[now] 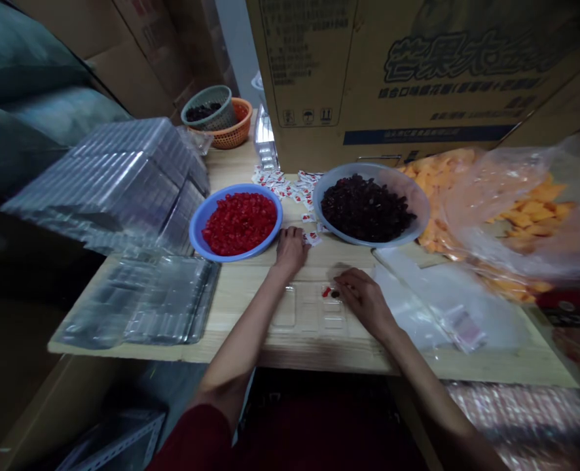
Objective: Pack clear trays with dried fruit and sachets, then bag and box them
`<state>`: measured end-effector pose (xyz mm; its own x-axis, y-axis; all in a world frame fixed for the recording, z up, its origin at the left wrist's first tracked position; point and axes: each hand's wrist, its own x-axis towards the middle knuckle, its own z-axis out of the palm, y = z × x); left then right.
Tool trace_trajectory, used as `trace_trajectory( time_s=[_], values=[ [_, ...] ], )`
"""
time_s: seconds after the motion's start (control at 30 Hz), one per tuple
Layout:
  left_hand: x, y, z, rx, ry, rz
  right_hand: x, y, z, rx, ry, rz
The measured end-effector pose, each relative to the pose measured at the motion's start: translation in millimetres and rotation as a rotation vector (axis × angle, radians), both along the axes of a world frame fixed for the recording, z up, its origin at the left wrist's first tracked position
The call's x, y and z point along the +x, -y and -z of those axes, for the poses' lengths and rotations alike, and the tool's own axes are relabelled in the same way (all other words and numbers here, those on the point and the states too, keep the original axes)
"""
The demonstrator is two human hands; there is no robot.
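My left hand (292, 248) lies on the table between the two bowls, fingers bent forward beside a small white and red sachet (312, 239). More such sachets (283, 186) are scattered behind it. Over a clear plastic tray (285, 307) is my right hand (363, 297), its thumb and fingers pinched together. Whatever they hold is too small to make out. One tray compartment near those fingertips contains a red piece (326, 292) and a dark piece (336, 294). Red diced pieces (241, 224) fill a blue bowl (198, 241); dark dried pieces (366, 208) fill a translucent bowl (420, 203).
Stacked clear plastic trays (123, 176) rise at the left, with more trays (165, 301) in front. Orange dried slices (530, 216) lie in plastic bags at the right, near white plastic bags (447, 301). Behind stand a large carton (314, 85) and baskets (235, 134).
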<state>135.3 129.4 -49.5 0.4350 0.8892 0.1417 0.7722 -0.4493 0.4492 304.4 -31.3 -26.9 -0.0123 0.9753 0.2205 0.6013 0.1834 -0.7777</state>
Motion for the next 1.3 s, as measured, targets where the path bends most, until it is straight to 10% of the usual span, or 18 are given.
trace_trajectory(
  time_s=[0.1, 0.23, 0.4, 0.6, 0.9, 1.3],
  values=[
    [-6, 12, -3.0, -0.007, -0.018, 0.036, 2, -7, -4.8, 0.002, -0.011, 0.015],
    [-48, 50, -48.5, 0.124, 0.226, 0.106, 11, 0, -17.0, -0.007, -0.024, 0.038],
    [-122, 8, -89.8, 0.275, 0.244, -0.300, 39, 9, -38.8, 0.025, 0.010, 0.127],
    [-143, -75, -57.5, -0.387, -0.208, -0.207, 62, 6, -57.7, 0.126, 0.053, 0.244],
    [-148, -67, -41.2, -0.211, -0.109, -0.201, 8, 12, -40.9, -0.047, -0.118, -0.048],
    [-120, -67, -42.5, -0.111, 0.044, 0.167, -73, -107, -78.4, 0.202, -0.171, -0.237]
  ],
)
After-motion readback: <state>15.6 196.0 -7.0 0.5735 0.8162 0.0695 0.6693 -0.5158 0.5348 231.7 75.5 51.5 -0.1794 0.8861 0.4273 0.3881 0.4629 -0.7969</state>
